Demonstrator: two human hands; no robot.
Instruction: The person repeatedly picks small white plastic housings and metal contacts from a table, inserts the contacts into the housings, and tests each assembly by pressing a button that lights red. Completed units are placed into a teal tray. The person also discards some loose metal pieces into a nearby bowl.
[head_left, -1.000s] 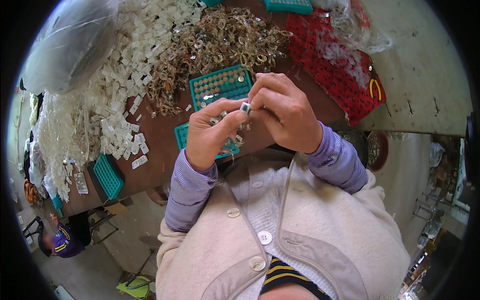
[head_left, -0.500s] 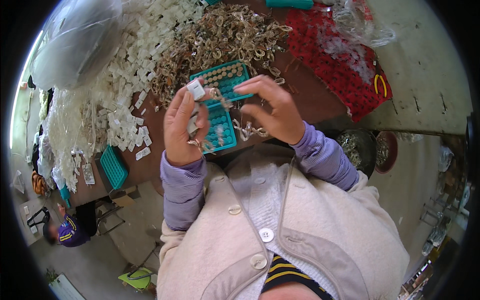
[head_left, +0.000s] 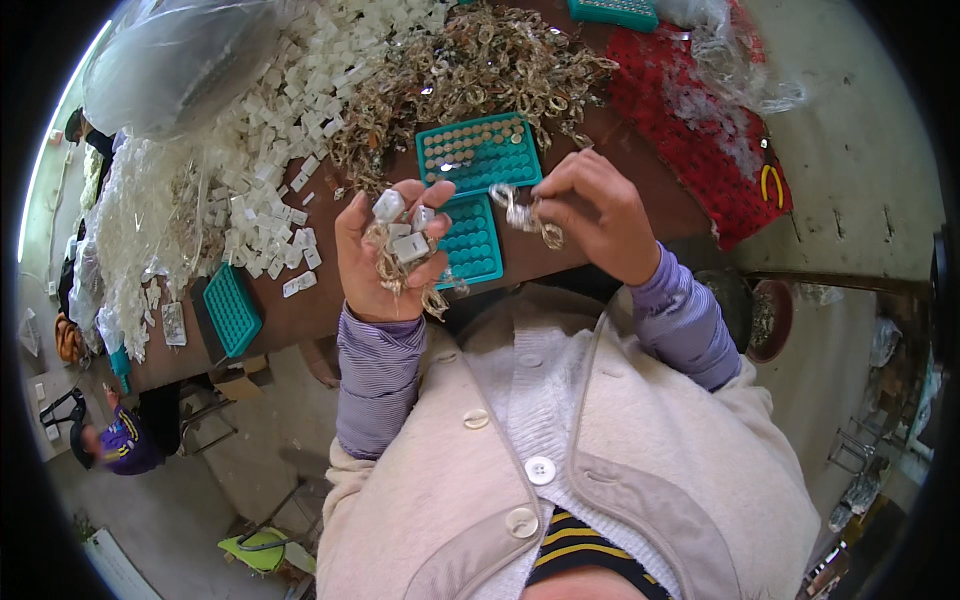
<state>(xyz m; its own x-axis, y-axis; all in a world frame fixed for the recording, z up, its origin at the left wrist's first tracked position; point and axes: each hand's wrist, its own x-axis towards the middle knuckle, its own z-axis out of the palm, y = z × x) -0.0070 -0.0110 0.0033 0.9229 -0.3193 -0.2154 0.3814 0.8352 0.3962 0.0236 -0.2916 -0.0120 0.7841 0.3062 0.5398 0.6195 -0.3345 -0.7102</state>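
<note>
Between the two hands, just beyond the right fingertips on their left side, hangs a pale, glassy beaded loop (head_left: 518,213), its long axis slanting from far left to near right. The right hand (head_left: 605,215) is much the nearer to it, thumb and forefinger pinched together on its right side. To the left and well apart, the left hand (head_left: 385,260) is turned palm up, its fingers curled around several small white box-shaped pieces (head_left: 410,248) with tan beaded strands (head_left: 385,258) trailing among them. Past the loop, a far teal plastic tray (head_left: 533,150) carries rows of round tan discs in its far part, with bare teal wells in its near part; a near teal plastic tray (head_left: 496,243), partly behind the left hand, shows round teal wells, and whether these hold anything I cannot tell. Farther off, a brown tangled heap of beaded loops (head_left: 470,75) spreads beside a pile of white rectangular pieces (head_left: 290,110) on its left. Low on the right, a dark red round basin (head_left: 784,340) contains pale scraps.
</note>
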